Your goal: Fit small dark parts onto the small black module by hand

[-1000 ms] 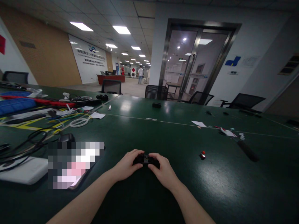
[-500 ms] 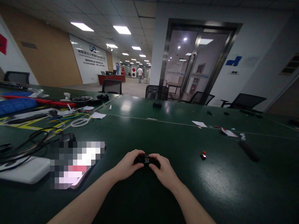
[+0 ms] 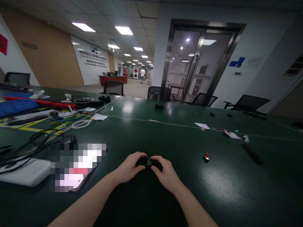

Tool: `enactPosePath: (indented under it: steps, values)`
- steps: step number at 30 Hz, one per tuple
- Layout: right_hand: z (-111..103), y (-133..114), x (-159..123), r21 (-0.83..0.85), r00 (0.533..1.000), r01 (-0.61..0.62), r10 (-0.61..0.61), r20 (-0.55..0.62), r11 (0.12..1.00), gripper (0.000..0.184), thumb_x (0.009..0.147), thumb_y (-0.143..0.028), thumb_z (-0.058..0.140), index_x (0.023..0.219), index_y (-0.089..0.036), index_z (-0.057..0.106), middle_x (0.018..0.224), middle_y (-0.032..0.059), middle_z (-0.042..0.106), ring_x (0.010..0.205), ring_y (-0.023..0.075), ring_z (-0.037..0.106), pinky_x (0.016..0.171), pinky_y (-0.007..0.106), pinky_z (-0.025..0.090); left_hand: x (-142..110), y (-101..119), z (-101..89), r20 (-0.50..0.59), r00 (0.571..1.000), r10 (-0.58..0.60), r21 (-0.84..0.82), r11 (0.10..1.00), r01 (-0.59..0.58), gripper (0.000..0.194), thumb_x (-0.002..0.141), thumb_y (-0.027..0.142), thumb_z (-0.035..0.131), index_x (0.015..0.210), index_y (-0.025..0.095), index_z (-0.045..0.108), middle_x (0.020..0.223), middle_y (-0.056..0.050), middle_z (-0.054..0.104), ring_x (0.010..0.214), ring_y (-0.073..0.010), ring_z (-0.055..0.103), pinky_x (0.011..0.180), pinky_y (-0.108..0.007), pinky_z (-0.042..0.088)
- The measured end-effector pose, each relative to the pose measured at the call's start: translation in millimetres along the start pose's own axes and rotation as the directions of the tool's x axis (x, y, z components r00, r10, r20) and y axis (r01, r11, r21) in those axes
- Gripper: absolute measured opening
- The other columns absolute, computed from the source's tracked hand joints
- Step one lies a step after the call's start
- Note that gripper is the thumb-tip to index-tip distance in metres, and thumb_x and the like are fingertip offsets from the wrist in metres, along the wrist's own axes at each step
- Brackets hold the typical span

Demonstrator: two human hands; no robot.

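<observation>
A small black object with a metallic-looking middle sits between my hands, low over the green table; its exact kind cannot be made out. My left hand is closed on its left end, thumb below and fingers above. On the opposite end, my right hand grips it the same way. Both ends are largely hidden by my fingers. To the right lies a small red and orange item. A phone-like slab, mostly blurred by pixelation, rests to the left of my left hand.
At left are a white flat case, black cables, a coiled white tube and a blue tray. A wrench and black block lie farther back. A dark-handled tool lies right. Chairs line the far edge.
My hands and the black object look the same as before. Far in the background, a walking person has shifted slightly to the right.
</observation>
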State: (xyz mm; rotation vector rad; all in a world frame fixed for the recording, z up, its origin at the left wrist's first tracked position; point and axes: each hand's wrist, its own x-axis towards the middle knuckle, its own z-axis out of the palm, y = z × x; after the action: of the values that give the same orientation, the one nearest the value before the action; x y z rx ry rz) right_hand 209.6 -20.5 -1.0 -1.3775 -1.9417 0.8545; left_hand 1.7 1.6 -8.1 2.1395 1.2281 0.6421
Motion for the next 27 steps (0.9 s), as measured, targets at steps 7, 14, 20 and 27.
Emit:
enactPosePath:
  steps: [7,14,20,27]
  values:
    - [0.2,-0.6,-1.8,0.01,0.997,0.076,-0.075,-0.024,0.997,0.034,0.077,-0.031,0.06,0.11,-0.035,0.057,0.115,-0.0011,0.059,0.112,0.0256,0.051,0.094,0.048,0.038,-1.0,2.6,-0.9,0.013,1.0,-0.011,-0.006,1.0,0.011,0.036,0.08,0.025,0.059,0.115,0.026,0.051,0.113,-0.002,0.057,0.108,-0.0227,0.05,0.095,-0.038,0.038]
    - [1.6,0.5,-0.6,-0.009,0.999,0.053,-0.054,-0.011,0.999,0.028,0.076,-0.031,0.061,0.104,-0.035,0.061,0.121,-0.0001,0.055,0.116,0.0272,0.047,0.093,0.051,0.038,-2.7,3.2,-0.9,0.013,1.0,0.003,-0.003,1.0,-0.003,0.038,0.08,0.027,0.06,0.117,0.027,0.05,0.115,-0.002,0.057,0.109,-0.023,0.05,0.095,-0.038,0.037]
    - [2.6,0.4,1.1,-0.018,0.997,0.07,-0.07,-0.013,0.997,0.023,0.076,-0.026,0.062,0.098,-0.033,0.062,0.117,-0.0005,0.057,0.113,0.0244,0.049,0.094,0.048,0.037,-1.8,2.0,-0.1,0.007,0.999,0.034,0.012,0.999,-0.034,0.038,0.079,0.027,0.06,0.116,0.028,0.05,0.114,-0.001,0.058,0.108,-0.0229,0.051,0.095,-0.038,0.037]
    - [2.1,-0.7,1.5,-0.008,0.997,0.075,-0.075,-0.005,0.997,0.023,0.076,-0.024,0.061,0.098,-0.031,0.062,0.117,0.0,0.056,0.114,0.022,0.049,0.097,0.044,0.036,-1.6,4.7,-0.2,0.005,0.999,0.033,0.015,0.999,-0.033,0.038,0.078,0.026,0.06,0.114,0.027,0.051,0.113,-0.001,0.059,0.107,-0.023,0.052,0.096,-0.037,0.037]
